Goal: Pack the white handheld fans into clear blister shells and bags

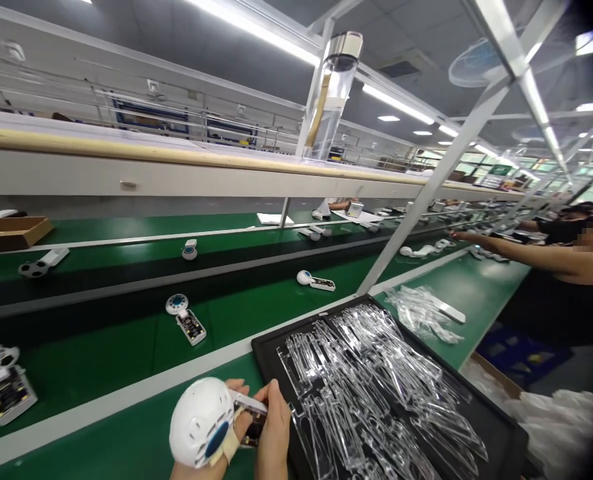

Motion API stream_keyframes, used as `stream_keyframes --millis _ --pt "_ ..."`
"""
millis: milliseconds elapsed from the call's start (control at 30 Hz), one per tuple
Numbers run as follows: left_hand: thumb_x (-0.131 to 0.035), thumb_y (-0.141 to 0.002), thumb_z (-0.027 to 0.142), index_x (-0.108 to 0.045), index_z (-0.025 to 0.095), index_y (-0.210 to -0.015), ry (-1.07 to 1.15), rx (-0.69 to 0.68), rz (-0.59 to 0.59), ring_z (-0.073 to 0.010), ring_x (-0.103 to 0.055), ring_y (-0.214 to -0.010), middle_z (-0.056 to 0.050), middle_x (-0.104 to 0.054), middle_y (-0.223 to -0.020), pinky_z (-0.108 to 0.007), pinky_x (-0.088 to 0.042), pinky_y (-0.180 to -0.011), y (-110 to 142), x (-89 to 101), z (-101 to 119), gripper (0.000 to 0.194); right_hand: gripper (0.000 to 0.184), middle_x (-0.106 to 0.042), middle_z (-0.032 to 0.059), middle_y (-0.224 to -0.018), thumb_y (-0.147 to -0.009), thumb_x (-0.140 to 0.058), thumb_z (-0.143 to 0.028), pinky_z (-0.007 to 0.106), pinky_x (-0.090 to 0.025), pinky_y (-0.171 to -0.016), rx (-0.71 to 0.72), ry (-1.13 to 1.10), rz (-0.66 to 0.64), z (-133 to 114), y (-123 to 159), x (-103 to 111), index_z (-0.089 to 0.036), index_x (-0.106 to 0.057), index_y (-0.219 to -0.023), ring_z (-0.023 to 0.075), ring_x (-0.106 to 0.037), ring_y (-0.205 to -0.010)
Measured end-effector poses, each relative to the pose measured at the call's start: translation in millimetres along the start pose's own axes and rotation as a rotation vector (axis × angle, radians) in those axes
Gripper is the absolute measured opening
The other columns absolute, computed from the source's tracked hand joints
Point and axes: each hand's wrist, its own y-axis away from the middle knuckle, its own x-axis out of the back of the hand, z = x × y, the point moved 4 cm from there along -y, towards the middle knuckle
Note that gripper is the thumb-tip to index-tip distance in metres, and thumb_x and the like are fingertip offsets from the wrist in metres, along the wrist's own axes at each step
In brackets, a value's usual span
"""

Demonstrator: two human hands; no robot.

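- While my left hand and right hand both grip a white domed device,
- a black tray just beside them holds heaped clear plastic frames.

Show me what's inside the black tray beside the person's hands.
The black tray is piled with clear moulded plastic pieces, overlapping one another. They cover nearly all of its floor, so anything beneath them cannot be seen, and its underside is hidden against the green bench.
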Motion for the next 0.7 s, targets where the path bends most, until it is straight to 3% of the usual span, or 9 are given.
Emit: stream_keyframes --millis 133,233,333,433,500,600,700 --pt "-0.082 -0.052 0.042 -0.065 0.022 -0.086 0.13 0.071 -0.072 -0.0363 -0.062 -0.101 -0.011 -0.071 -0.096 -0.045 -0.047 -0.093 -1 -5.1 -17 0.043 0.054 -0.049 -0.0022 -0.052 -0.083 -0.04 -0.064 0.025 -0.04 -0.054 0.064 -0.003 0.104 3 -2 6 -0.021 -0.048 -0.052 0.0143 -0.049 -0.052" --pt "-0.084 -0.051 0.039 -0.066 0.021 -0.084 0.16 0.139 -0.067 -0.0369 -0.063 -0.098 -0.011 -0.071 -0.089 -0.045 -0.048 -0.089 -21 -8.1 -17 0.042 0.054 -0.048 -0.0022 -0.05 -0.088 -0.031 -0.061 0.025 -0.04 -0.051 0.075 0.139 0.003 3 -15 4 -0.022 -0.044 -0.053 0.0144 -0.049 -0.05" --pt "-0.075 -0.059 0.05 -0.064 0.017 -0.096 -0.054 0.248 -0.023 -0.0333 -0.065 -0.089 -0.012 -0.071 -0.086 -0.042 -0.052 -0.076 -64 -7.6 -13 0.051 0.045 -0.055 -0.0007 -0.059 -0.092 -0.03 -0.05 0.025 -0.042 -0.053 0.225 0.524 -0.121 -1 -43 12 -0.021 -0.05 -0.065 0.0158 -0.055 -0.057" --pt "-0.062 -0.069 0.055 -0.06 0.013 -0.104 -0.323 0.255 -0.043 -0.0285 -0.067 -0.083 -0.013 -0.07 -0.091 -0.037 -0.053 -0.068 -127 -2.1 -6 0.055 0.018 -0.062 0.0066 -0.083 -0.089 -0.046 -0.033 0.03 -0.046 -0.065 0.505 1.129 -0.022 -2 -76 37 -0.019 -0.056 -0.088 0.0223 -0.061 -0.078" --pt "-0.059 -0.072 0.052 -0.058 0.01 -0.106 -0.426 0.22 -0.025 -0.0295 -0.066 -0.088 -0.016 -0.068 -0.098 -0.037 -0.052 -0.07 -171 7.1 -2 0.054 0.01 -0.061 0.0107 -0.085 -0.079 -0.057 -0.02 0.036 -0.047 -0.067 0.589 1.408 0.048 7 -95 56 -0.018 -0.056 -0.089 0.0281 -0.06 -0.083" --pt "-0.064 -0.065 0.041 -0.058 0.006 -0.105 -0.556 0.166 0.088 -0.039 -0.057 -0.106 -0.023 -0.061 -0.111 -0.044 -0.046 -0.085 -222 28.3 -1 0.053 0.023 -0.062 0.0097 -0.081 -0.068 -0.062 -0.006 0.037 -0.046 -0.065 0.618 1.512 0.051 31 -110 74 -0.019 -0.055 -0.086 0.0295 -0.061 -0.077" --pt "-0.064 -0.061 0.037 -0.052 0.003 -0.116 -0.693 0.081 0.234 -0.0467 -0.032 -0.128 -0.029 -0.042 -0.132 -0.052 -0.028 -0.102 -241 48.4 0 0.066 0.025 -0.062 0.004 -0.074 -0.073 -0.053 -0.002 0.034 -0.046 -0.066 0.663 1.45 -0.006 52 -111 77 -0.022 -0.052 -0.088 0.0242 -0.064 -0.072"
